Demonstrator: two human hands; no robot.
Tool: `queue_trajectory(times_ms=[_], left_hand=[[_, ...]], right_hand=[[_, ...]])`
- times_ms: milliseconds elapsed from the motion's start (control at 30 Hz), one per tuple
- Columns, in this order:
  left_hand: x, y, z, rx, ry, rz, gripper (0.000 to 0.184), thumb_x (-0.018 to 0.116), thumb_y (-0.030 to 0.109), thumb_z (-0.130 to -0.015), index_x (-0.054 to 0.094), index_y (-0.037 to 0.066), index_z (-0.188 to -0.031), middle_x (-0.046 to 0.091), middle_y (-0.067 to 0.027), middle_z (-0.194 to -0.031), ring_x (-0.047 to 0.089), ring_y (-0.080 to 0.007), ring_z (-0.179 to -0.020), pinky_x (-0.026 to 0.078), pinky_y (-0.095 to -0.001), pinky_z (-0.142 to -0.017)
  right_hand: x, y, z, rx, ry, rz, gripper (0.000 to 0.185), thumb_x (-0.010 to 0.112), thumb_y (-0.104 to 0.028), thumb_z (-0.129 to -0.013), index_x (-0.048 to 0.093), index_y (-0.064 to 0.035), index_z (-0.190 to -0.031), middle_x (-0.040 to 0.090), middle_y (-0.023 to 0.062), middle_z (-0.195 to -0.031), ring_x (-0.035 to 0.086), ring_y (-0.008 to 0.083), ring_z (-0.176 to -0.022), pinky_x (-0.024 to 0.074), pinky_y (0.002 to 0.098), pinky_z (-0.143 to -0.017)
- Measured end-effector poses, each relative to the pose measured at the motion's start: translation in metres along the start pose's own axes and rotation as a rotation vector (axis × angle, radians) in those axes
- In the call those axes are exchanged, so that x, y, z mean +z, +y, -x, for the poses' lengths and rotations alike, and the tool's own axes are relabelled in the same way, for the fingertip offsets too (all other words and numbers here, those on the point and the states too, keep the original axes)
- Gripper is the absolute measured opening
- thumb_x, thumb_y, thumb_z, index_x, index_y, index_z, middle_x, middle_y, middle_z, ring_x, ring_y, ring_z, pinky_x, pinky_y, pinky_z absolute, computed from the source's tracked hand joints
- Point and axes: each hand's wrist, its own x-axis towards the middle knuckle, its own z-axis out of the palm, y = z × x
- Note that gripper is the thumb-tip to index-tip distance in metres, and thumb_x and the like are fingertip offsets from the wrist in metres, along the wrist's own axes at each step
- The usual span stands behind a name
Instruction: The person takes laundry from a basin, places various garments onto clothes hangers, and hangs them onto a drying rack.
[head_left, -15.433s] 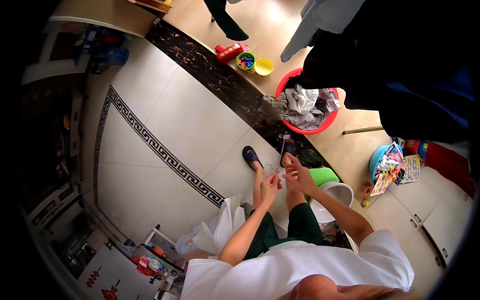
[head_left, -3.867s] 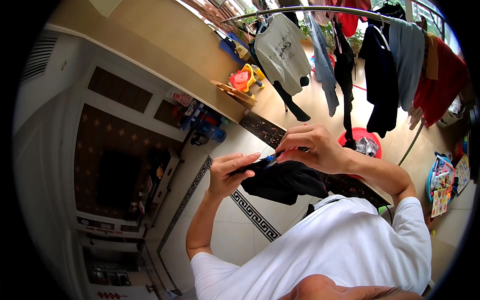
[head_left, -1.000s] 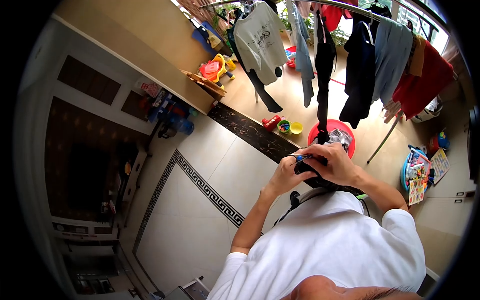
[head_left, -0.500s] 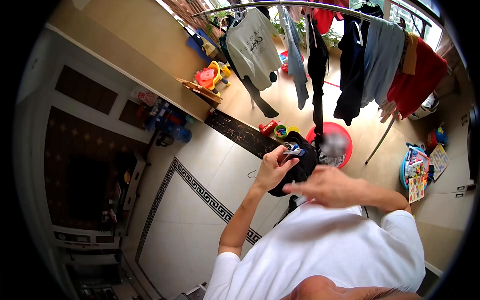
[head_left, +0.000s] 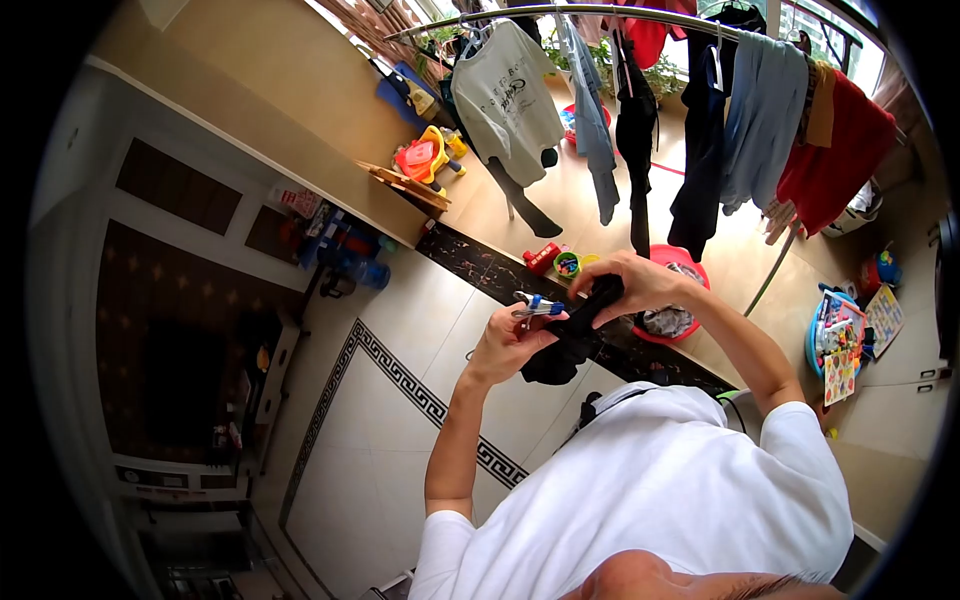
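My left hand is closed, with a blue-and-white clip showing above its thumb and fingertips. A thin metal hook peeks out beside that wrist; what it belongs to is hidden. Between my hands hangs a bunched black garment, its lower part touching my left fingers. My right hand grips the upper end of this garment between thumb and fingers. Below and behind the right hand stands a red basin with wet-looking grey and dark laundry in it.
A metal rail carries several clothes, including a grey-green shirt and a red garment. A dark stone threshold crosses the floor. Toys lie near it, and a blue basket stands right.
My right hand has swung up and away from my chest and now grips the black garment. My left hand has shifted slightly left and down, with the clip.
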Motion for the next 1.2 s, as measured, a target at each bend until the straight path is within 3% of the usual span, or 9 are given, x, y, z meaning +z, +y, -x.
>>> queue_trajectory(times_ms=[33,133,367,467,633,733,767,1000,1200], left_hand=[[0.002,0.007,0.001,-0.058,0.055,0.033,0.026,0.068,-0.008,-0.079,0.069,0.003,-0.102,0.057,0.0056,-0.081,0.046,-0.0019,-0.066,0.039,-0.0180,-0.059],[-0.005,0.000,0.003,-0.061,0.056,-0.053,0.028,0.070,-0.006,-0.079,0.068,0.003,-0.105,0.055,0.0048,-0.087,0.044,-0.0020,-0.068,0.037,-0.0164,-0.058],[-0.008,0.014,0.000,0.014,0.045,0.147,0.083,0.089,0.020,-0.063,0.044,0.009,-0.132,0.049,0.0021,-0.109,0.042,-0.0021,-0.078,0.035,-0.0139,-0.063],[0.000,0.003,-0.007,0.187,0.051,0.262,0.079,0.083,0.018,-0.064,0.043,0.008,-0.131,0.047,0.0005,-0.110,0.040,-0.0019,-0.077,0.035,-0.0167,-0.063],[0.009,-0.005,-0.010,0.173,0.031,0.380,0.069,0.052,0.002,-0.057,0.045,0.006,-0.125,0.045,-0.0032,-0.110,0.041,-0.0093,-0.093,0.037,-0.0196,-0.074],[0.013,-0.012,-0.013,0.141,-0.083,0.575,0.071,0.052,0.015,-0.061,0.043,0.002,-0.130,0.045,-0.0053,-0.112,0.044,-0.0101,-0.092,0.036,-0.0226,-0.079],[0.018,-0.011,-0.018,0.144,-0.105,0.523,0.076,0.051,0.031,-0.067,0.040,-0.001,-0.135,0.044,-0.0053,-0.112,0.042,-0.0112,-0.095,0.035,-0.0241,-0.083],[0.050,-0.010,-0.033,0.129,-0.121,0.716,0.075,0.054,0.035,-0.082,0.031,-0.002,-0.144,0.044,-0.0056,-0.111,0.042,-0.0106,-0.095,0.036,-0.0248,-0.083],[0.067,-0.004,-0.041,0.349,0.037,0.783,0.046,0.063,0.025,-0.092,0.048,0.000,-0.127,0.055,-0.0087,-0.106,0.051,-0.0138,-0.089,0.043,-0.0287,-0.079]], right_hand=[[0.003,0.003,0.001,-0.083,0.076,0.038,0.033,0.082,-0.017,-0.070,0.063,-0.0029,-0.093,0.064,0.0077,-0.088,0.061,0.0209,-0.081,0.0466,0.0332,-0.074],[0.008,-0.003,0.001,-0.113,0.179,0.070,0.029,0.079,-0.013,-0.073,0.060,-0.0012,-0.091,0.061,0.0107,-0.085,0.060,0.0241,-0.079,0.0460,0.0345,-0.072],[0.010,-0.033,0.007,-0.156,0.285,0.172,0.021,0.072,-0.005,-0.077,0.059,0.0001,-0.092,0.062,0.0130,-0.086,0.060,0.0306,-0.082,0.0470,0.0363,-0.072],[0.010,-0.044,0.011,-0.141,0.307,0.192,0.020,0.071,-0.005,-0.078,0.060,0.0000,-0.093,0.063,0.0129,-0.087,0.061,0.0312,-0.082,0.0478,0.0367,-0.073],[-0.005,-0.054,0.021,-0.025,0.294,0.179,0.021,0.072,-0.007,-0.076,0.064,-0.0025,-0.095,0.066,0.0099,-0.084,0.064,0.0263,-0.077,0.0497,0.0337,-0.072],[-0.018,-0.061,0.026,0.013,0.246,0.228,0.021,0.074,-0.009,-0.075,0.064,-0.0020,-0.092,0.066,0.0107,-0.082,0.065,0.0254,-0.075,0.0504,0.0324,-0.070],[-0.022,-0.064,0.028,0.069,0.224,0.258,0.020,0.076,-0.010,-0.074,0.065,-0.0014,-0.089,0.065,0.0108,-0.082,0.064,0.0263,-0.074,0.0501,0.0330,-0.070],[-0.039,-0.095,0.036,0.064,0.224,0.455,0.014,0.072,-0.008,-0.077,0.065,0.0007,-0.086,0.062,0.0129,-0.082,0.061,0.0297,-0.078,0.0470,0.0373,-0.070],[-0.036,-0.100,0.044,-0.010,0.307,0.403,0.012,0.071,-0.005,-0.077,0.064,0.0014,-0.085,0.061,0.0119,-0.077,0.060,0.0308,-0.071,0.0468,0.0377,-0.066]])
